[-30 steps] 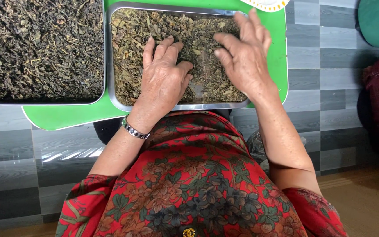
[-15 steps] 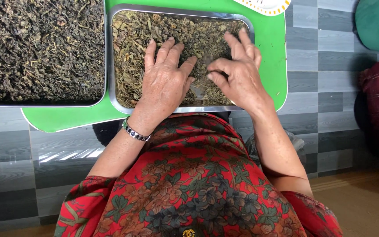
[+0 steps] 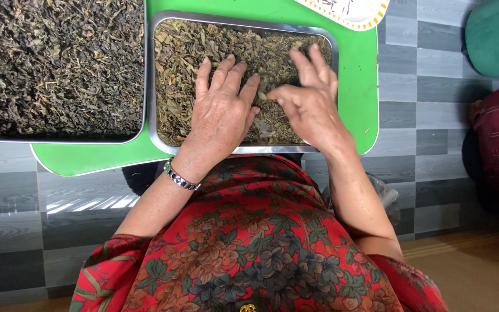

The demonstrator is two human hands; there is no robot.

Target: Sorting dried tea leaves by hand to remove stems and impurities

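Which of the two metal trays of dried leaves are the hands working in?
The right-hand tray, wholly on the green board; both hands rest in its paler leaves. The other tray holds darker leaves, untouched.

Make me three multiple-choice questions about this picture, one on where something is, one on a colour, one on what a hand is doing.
1. Where does the left hand rest?
A. On the leaves in the right-hand metal tray
B. On the floor
C. On the white plate

2. What colour is the board under the trays?
A. Blue
B. Green
C. Black

3. How is the right hand?
A. Clenched in a fist
B. Flat on the lap
C. Fingers spread over the dried leaves

Answers: A, the palm lies on the leaves; B, bright green shows round the trays; C, its fingers fan out.
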